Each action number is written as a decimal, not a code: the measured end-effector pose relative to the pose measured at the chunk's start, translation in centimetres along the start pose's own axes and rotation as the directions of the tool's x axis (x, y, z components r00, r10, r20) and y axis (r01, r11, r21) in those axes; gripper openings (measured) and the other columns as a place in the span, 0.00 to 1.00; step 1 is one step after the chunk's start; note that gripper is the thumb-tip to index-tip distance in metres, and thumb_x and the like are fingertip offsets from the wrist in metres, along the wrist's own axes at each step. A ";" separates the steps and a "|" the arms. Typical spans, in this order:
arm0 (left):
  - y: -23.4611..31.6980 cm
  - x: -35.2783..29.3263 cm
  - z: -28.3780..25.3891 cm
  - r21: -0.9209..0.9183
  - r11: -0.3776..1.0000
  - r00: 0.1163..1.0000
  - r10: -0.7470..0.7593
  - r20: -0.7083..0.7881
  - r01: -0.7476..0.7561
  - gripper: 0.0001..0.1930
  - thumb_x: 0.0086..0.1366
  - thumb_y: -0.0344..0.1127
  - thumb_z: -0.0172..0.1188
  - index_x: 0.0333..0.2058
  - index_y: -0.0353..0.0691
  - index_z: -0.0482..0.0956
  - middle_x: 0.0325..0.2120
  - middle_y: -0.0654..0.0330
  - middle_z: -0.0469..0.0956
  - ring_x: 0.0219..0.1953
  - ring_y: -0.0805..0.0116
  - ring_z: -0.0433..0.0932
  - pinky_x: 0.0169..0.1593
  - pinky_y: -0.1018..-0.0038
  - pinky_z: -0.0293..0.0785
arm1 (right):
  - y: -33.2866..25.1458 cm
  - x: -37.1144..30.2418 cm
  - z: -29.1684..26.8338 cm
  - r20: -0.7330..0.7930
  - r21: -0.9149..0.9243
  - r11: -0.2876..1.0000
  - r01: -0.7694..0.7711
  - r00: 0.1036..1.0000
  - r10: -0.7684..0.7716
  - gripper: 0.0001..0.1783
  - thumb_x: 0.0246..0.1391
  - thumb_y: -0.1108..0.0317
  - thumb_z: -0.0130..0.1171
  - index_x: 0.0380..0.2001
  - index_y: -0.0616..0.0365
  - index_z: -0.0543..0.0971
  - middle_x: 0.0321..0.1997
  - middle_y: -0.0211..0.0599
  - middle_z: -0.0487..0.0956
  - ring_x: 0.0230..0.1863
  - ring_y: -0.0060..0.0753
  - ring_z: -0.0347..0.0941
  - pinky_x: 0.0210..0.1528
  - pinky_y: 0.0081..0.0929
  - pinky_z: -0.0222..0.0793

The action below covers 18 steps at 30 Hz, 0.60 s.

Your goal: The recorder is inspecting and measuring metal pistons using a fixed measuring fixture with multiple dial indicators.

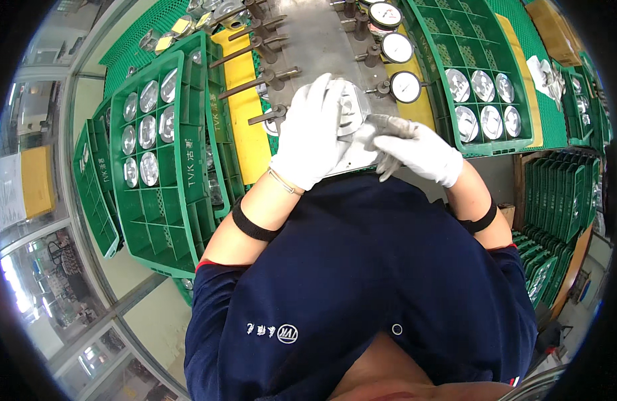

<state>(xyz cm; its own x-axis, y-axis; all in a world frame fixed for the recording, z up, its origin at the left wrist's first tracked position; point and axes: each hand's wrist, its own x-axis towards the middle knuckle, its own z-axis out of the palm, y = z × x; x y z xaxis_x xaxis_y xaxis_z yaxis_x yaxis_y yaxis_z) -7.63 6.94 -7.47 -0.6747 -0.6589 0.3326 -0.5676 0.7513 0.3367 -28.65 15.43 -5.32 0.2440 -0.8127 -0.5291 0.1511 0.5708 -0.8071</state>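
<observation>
My left hand [312,134], in a white glove, is wrapped round the left side of a silver round piston [352,108] on the metal plate of a gauge bench [318,40]. Its fingers reach over the far side of the piston. My right hand [415,148], also gloved and with greyed fingertips, is close to the piston's near right edge. Its fingers are bent but apart, and I make out nothing held in them. Whether those fingertips touch the piston is unclear.
Dial gauges [397,48] on posts line the bench's right side; clamp posts with rods [271,79] line the left. Green divided crates with pistons stand left [186,220] and right [479,144]. Stacked green crates [555,194] stand lower right. Yellow strips [245,134] flank the bench.
</observation>
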 end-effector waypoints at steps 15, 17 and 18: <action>-1.7 1.6 1.3 -0.163 0.979 0.990 -0.132 -0.047 0.123 0.40 0.49 0.34 0.68 0.62 0.31 0.64 0.57 0.43 0.68 0.57 0.44 0.71 0.60 0.60 0.70 | 2.2 1.9 0.9 0.049 0.091 0.996 0.018 0.999 -0.022 0.50 0.61 0.68 0.59 0.76 0.47 0.38 0.47 0.45 0.76 0.26 0.33 0.80 0.28 0.31 0.83; -1.8 1.6 1.3 -0.156 0.979 0.989 -0.140 -0.050 0.131 0.40 0.49 0.34 0.68 0.62 0.31 0.64 0.58 0.43 0.68 0.57 0.44 0.71 0.61 0.60 0.70 | 2.0 2.0 1.0 0.046 0.086 0.996 0.017 0.999 -0.021 0.50 0.61 0.68 0.59 0.76 0.47 0.38 0.47 0.45 0.77 0.27 0.33 0.80 0.28 0.31 0.83; -1.9 1.6 1.4 -0.157 0.979 0.989 -0.138 -0.048 0.129 0.40 0.49 0.34 0.68 0.62 0.31 0.64 0.58 0.43 0.68 0.57 0.44 0.71 0.61 0.60 0.70 | 2.0 2.0 1.0 0.045 0.079 0.997 0.017 0.999 -0.020 0.50 0.61 0.68 0.59 0.76 0.48 0.38 0.47 0.46 0.77 0.27 0.33 0.80 0.28 0.32 0.83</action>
<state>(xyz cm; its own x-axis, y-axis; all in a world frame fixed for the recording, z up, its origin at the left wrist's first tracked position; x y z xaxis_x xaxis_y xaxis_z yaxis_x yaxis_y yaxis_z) -8.32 4.52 -8.80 -0.5663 -0.7576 0.3245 -0.5690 0.6443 0.5110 -26.88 15.03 -7.70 0.2836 -0.8180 -0.5005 0.2301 0.5647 -0.7926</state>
